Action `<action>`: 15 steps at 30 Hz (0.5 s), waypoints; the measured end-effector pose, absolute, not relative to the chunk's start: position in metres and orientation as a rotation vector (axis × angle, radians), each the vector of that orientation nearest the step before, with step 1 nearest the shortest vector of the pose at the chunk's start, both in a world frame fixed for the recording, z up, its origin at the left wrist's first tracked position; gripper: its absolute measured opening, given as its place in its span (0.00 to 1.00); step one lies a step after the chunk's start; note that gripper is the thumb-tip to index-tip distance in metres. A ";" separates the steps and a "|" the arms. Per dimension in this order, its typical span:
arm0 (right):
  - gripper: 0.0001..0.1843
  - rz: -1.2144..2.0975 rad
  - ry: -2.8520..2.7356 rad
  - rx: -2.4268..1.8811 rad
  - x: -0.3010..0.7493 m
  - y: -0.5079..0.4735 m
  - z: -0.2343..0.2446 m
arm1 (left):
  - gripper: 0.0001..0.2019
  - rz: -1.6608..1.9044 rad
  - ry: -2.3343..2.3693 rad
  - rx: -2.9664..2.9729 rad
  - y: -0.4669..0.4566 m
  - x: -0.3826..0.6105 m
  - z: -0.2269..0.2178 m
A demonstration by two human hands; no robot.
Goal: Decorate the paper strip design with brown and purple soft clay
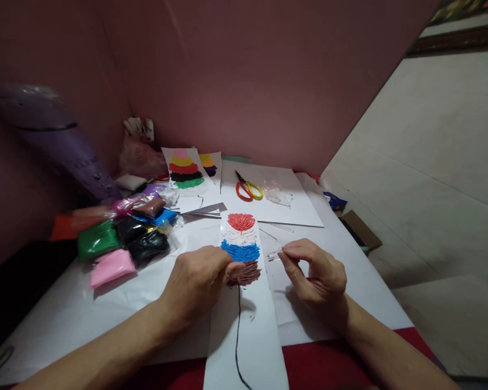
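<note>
A long white card (244, 330) lies before me with banded clay in red (241, 221), white, blue (239, 251) and brown (250, 273). A thin black line runs down from the brown band. My left hand (201, 276) is closed over the card's left side, its thumb at the brown clay; whatever its curled fingers hold is hidden. To the right of the card, my right hand (315, 271) pinches a few small thin sticks (273, 255) with dark ends between thumb and forefinger; their exact kind is too small to tell.
Bagged clay in green (98, 240), pink (113, 268) and black (148, 248) lies at left. Scissors (249, 188) rest on a white board (305, 208) behind. A finished-looking striped card (187, 170) leans near the wall. A purple bottle-shaped package (77, 151) stands far left.
</note>
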State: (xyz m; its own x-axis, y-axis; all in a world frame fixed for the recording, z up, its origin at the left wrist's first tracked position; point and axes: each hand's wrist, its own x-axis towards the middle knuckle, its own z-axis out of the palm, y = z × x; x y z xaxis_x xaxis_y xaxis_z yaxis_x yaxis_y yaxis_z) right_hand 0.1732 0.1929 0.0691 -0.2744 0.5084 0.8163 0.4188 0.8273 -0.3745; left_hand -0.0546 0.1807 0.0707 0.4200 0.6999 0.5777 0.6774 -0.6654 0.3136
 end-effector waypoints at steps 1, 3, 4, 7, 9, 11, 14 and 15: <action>0.14 0.098 -1.906 -0.695 0.173 0.193 0.069 | 0.15 1.085 1.268 2.616 0.181 -0.054 0.071; 0.13 0.086 -1.901 -0.692 0.172 0.192 0.070 | 0.12 1.082 1.237 2.571 0.181 -0.053 0.071; 0.13 0.082 -1.900 -0.690 0.171 0.191 0.070 | 0.12 1.097 1.205 2.546 0.181 -0.053 0.071; 0.13 0.090 -1.911 -0.684 0.170 0.189 0.071 | 0.11 1.148 1.116 2.531 0.181 -0.051 0.070; 0.13 0.115 -1.937 -0.672 0.168 0.188 0.070 | 0.10 1.163 1.092 2.559 0.181 -0.051 0.070; 0.13 0.149 -1.963 -0.637 0.166 0.187 0.068 | 0.08 1.163 1.114 2.589 0.181 -0.049 0.072; 0.15 0.200 -2.005 -0.581 0.162 0.185 0.065 | 0.09 1.251 1.073 2.596 0.181 -0.047 0.075; 0.16 0.216 -2.020 -0.573 0.160 0.183 0.065 | 0.09 1.278 1.004 2.588 0.180 -0.046 0.077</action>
State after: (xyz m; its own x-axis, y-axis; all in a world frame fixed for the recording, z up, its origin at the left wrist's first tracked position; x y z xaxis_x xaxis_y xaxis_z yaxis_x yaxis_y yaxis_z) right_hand 0.1602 0.1832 0.0647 -0.4022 0.4812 0.7789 0.3059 0.8725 -0.3810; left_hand -0.0459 0.1798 0.0766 0.4357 0.5909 0.6789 0.5196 -0.7810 0.3463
